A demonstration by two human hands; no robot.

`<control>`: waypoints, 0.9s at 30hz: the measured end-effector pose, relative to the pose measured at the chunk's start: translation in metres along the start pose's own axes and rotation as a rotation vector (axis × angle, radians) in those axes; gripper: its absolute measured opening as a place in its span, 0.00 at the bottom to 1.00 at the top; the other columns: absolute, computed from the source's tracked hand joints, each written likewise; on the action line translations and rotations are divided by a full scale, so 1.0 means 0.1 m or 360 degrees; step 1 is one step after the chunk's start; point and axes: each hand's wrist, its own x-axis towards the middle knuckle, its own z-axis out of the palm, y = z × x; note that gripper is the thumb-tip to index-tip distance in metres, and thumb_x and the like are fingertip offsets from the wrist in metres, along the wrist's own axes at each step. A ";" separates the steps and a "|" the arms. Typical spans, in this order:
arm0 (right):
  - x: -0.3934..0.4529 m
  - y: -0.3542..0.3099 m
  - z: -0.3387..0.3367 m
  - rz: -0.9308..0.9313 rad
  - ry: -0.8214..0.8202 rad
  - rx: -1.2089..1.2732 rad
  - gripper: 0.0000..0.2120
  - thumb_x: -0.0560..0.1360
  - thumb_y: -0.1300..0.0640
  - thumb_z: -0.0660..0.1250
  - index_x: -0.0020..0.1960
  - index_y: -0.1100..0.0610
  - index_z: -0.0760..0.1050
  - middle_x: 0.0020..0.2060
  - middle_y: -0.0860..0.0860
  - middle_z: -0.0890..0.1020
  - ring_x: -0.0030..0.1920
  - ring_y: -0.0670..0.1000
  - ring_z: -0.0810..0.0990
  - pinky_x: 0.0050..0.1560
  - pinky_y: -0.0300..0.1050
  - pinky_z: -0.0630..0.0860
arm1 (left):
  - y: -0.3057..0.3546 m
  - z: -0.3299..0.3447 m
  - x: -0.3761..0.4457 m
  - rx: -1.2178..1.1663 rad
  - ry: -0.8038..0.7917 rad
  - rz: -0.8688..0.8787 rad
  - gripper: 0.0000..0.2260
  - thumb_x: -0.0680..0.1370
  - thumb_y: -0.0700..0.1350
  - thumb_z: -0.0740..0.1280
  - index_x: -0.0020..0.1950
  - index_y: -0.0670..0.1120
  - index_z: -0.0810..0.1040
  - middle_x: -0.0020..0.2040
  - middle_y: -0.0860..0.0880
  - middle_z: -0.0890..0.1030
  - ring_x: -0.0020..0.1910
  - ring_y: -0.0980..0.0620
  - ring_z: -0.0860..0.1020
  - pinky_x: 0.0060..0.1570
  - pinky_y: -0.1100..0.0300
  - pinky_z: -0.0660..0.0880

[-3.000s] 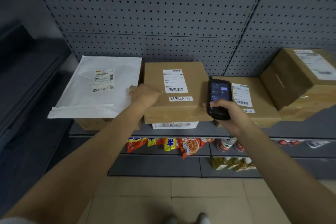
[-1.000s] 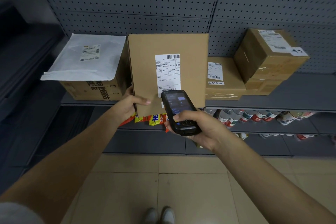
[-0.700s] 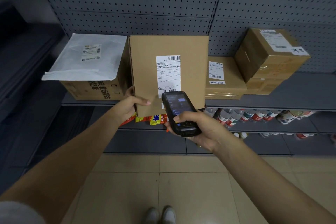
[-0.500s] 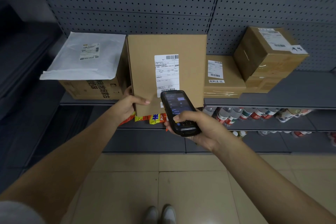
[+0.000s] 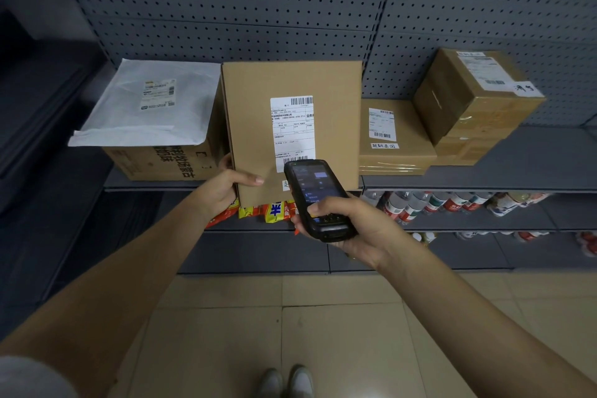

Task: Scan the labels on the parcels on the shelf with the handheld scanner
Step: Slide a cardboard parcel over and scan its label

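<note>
Flat brown box [image 5: 255, 126], white label [image 5: 292, 132] w/ barcodes, upright.

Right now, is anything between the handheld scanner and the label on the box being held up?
Nothing visible blocks it. The right hand holds the scanner just in front of the label on the tilted brown box. The scanner's top overlaps the lower barcode from this view. The left hand holds the box's lower left edge, clear of the label.

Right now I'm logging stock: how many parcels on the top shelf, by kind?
Brown cardboard boxes: 4 (printed box, tilted hand-held box, flat box, cube box)
White poly mailers: 1
Total: 5
</note>
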 end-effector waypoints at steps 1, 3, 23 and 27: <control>0.01 0.00 -0.01 0.0000 -0.0003 -0.0008 0.13 0.72 0.73 0.64 0.55 0.66 0.76 0.42 0.62 0.83 0.40 0.57 0.85 0.43 0.47 0.84 | 0.01 0.00 0.01 0.0001 0.0002 0.0003 0.55 0.52 0.42 0.84 0.76 0.45 0.63 0.66 0.43 0.78 0.67 0.45 0.75 0.69 0.45 0.69; 0.03 -0.01 -0.02 0.0001 -0.0005 -0.0027 0.12 0.72 0.72 0.64 0.55 0.66 0.76 0.42 0.61 0.84 0.42 0.57 0.84 0.44 0.46 0.84 | 0.02 -0.01 0.03 -0.0008 0.0006 -0.0003 0.56 0.51 0.43 0.85 0.76 0.46 0.62 0.67 0.44 0.78 0.67 0.45 0.74 0.69 0.45 0.69; 0.35 -0.65 -0.78 -0.0491 0.0712 -0.0422 0.41 0.55 0.62 0.78 0.67 0.54 0.69 0.57 0.61 0.81 0.54 0.64 0.82 0.45 0.58 0.81 | 0.65 1.17 0.71 -0.0176 -0.0008 -0.0391 0.12 0.75 0.46 0.71 0.57 0.48 0.77 0.54 0.47 0.80 0.51 0.50 0.78 0.50 0.53 0.78; 0.44 -0.92 -1.12 -0.0558 0.0809 -0.0356 0.39 0.58 0.66 0.76 0.67 0.54 0.70 0.56 0.59 0.81 0.54 0.61 0.81 0.43 0.52 0.79 | 0.68 1.47 1.04 -0.0162 -0.0009 -0.0409 0.11 0.75 0.46 0.72 0.55 0.48 0.77 0.52 0.46 0.80 0.51 0.47 0.79 0.53 0.49 0.79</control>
